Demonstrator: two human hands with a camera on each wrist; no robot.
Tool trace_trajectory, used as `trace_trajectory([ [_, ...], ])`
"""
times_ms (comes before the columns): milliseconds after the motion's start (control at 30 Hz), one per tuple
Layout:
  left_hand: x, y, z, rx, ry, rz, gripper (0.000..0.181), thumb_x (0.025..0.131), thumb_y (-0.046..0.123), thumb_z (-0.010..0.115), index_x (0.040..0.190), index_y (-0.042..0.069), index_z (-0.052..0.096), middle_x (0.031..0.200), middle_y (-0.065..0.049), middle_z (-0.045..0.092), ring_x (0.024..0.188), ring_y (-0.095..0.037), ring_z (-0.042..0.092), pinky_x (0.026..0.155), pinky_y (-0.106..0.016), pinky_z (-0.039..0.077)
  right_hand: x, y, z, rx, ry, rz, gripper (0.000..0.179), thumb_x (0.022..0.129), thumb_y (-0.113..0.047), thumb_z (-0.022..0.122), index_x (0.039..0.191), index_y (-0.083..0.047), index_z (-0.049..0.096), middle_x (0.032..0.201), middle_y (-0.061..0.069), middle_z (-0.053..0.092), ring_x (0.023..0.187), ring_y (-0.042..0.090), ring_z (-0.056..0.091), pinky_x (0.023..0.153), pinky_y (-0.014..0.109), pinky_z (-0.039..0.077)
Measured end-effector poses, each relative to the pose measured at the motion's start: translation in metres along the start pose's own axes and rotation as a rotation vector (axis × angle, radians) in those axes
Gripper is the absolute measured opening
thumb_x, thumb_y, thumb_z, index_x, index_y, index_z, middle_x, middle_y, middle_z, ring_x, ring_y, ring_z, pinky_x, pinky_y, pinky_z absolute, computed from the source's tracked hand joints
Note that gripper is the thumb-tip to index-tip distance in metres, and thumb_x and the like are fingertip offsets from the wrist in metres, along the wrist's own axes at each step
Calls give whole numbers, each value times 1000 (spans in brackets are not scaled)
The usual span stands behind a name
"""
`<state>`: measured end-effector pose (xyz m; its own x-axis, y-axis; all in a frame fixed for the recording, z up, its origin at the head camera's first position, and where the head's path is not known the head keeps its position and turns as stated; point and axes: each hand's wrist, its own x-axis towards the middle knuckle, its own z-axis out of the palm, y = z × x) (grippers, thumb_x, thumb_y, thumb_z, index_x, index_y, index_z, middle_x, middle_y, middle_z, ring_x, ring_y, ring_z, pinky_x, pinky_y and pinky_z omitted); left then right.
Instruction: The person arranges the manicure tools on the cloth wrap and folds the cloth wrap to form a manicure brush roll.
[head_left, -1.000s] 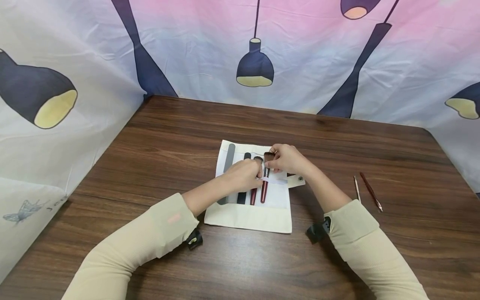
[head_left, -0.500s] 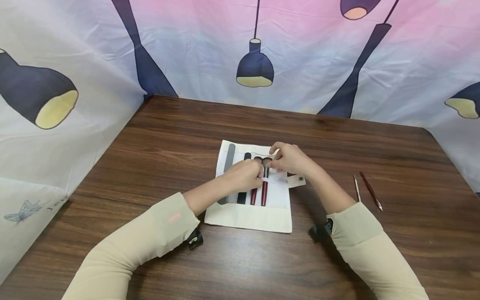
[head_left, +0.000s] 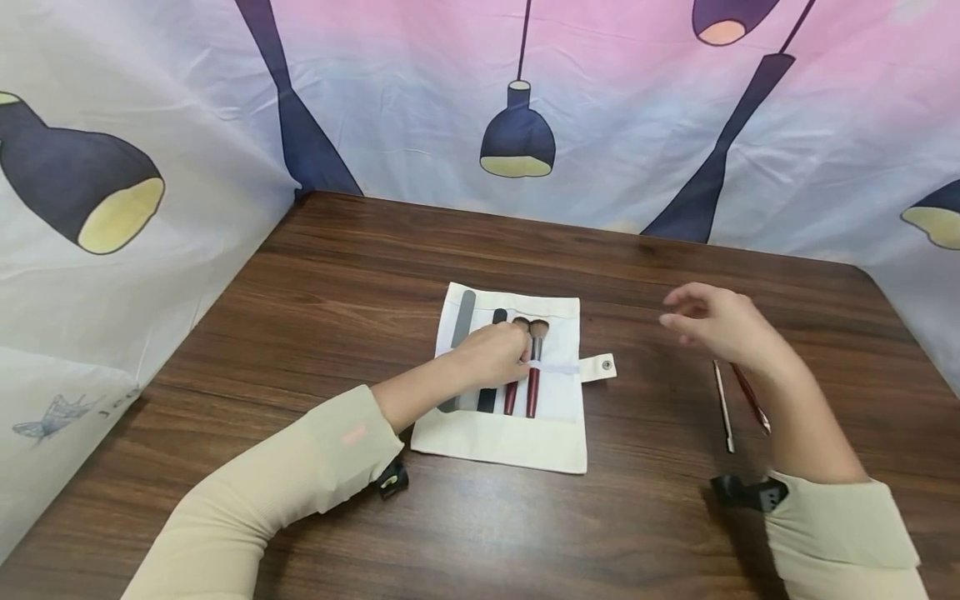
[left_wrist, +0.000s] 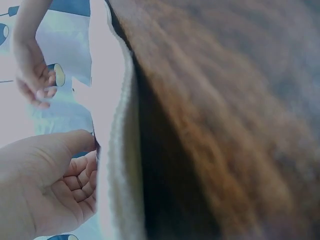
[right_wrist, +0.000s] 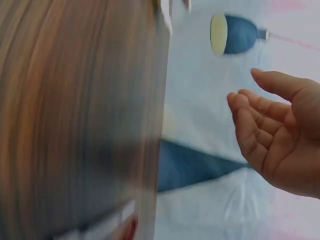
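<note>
A cream fabric roll-up pouch (head_left: 502, 442) lies spread on the table. Under its white elastic band (head_left: 558, 367) sit two makeup brushes with red handles, the right brush (head_left: 533, 392) and the left brush (head_left: 511, 398), side by side. Further left are a black strip (head_left: 487, 400) and a grey flat file (head_left: 465, 317). My left hand (head_left: 491, 354) pinches the band beside the brushes and partly covers them; its fingertips are hidden from above. My right hand (head_left: 720, 325) hovers right of the pouch with loosely bent fingers and holds nothing; the right wrist view shows this hand (right_wrist: 275, 130) with its palm bare.
On the right of the wooden table (head_left: 637, 525) lie a thin silver tool (head_left: 723, 408) and a dark red tool (head_left: 750, 400). The pouch's snap tab (head_left: 598, 367) sticks out rightward. A printed cloth (head_left: 420, 108) hangs behind the table.
My right hand has let go of the right brush and moved off to the right. That brush has slid slightly down under the band. My left hand stays at the band.
</note>
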<state>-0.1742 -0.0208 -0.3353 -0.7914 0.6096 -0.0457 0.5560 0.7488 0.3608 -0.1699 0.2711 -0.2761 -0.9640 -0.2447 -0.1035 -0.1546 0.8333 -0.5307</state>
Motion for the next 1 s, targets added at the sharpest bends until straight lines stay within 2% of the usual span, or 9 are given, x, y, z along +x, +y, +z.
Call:
trace_trajectory([
  [167, 1, 0, 1, 2, -3, 6, 29, 85, 12, 62, 60, 14, 48, 65, 1, 43, 53, -8, 37, 47, -21, 29, -15, 31, -9, -83, -112, 86, 54, 92, -33, 55, 126, 7, 43, 90, 11, 64, 72, 20, 61, 61, 35, 48],
  [300, 2, 0, 2, 3, -4, 8, 29, 85, 12, 62, 59, 14, 48, 69, 0, 44, 54, -9, 39, 46, -21, 30, -20, 47, -8, -71, -212, 178, 59, 91, -24, 57, 127, 17, 34, 85, 14, 63, 68, 18, 60, 60, 36, 50],
  [467, 3, 0, 3, 20, 1, 9, 30, 85, 12, 63, 59, 14, 47, 67, 1, 43, 55, -9, 39, 46, -21, 29, -20, 59, -4, -35, -278, 238, 47, 88, -15, 60, 114, 19, 43, 80, 13, 62, 65, 16, 61, 60, 33, 52],
  [700, 3, 1, 2, 22, 4, 17, 31, 84, 12, 63, 58, 14, 47, 65, 2, 42, 54, -9, 38, 46, -21, 29, -17, 66, 2, 12, -300, 322, 38, 83, -11, 65, 103, 17, 47, 70, 8, 59, 59, 13, 61, 57, 31, 52],
  [1000, 3, 1, 2, 28, 7, 14, 27, 84, 13, 64, 61, 13, 51, 66, 2, 44, 57, -9, 40, 48, -21, 30, -14, 70, 7, 75, -285, 337, 35, 79, 0, 66, 100, 16, 44, 72, 14, 55, 57, 13, 61, 56, 30, 53],
])
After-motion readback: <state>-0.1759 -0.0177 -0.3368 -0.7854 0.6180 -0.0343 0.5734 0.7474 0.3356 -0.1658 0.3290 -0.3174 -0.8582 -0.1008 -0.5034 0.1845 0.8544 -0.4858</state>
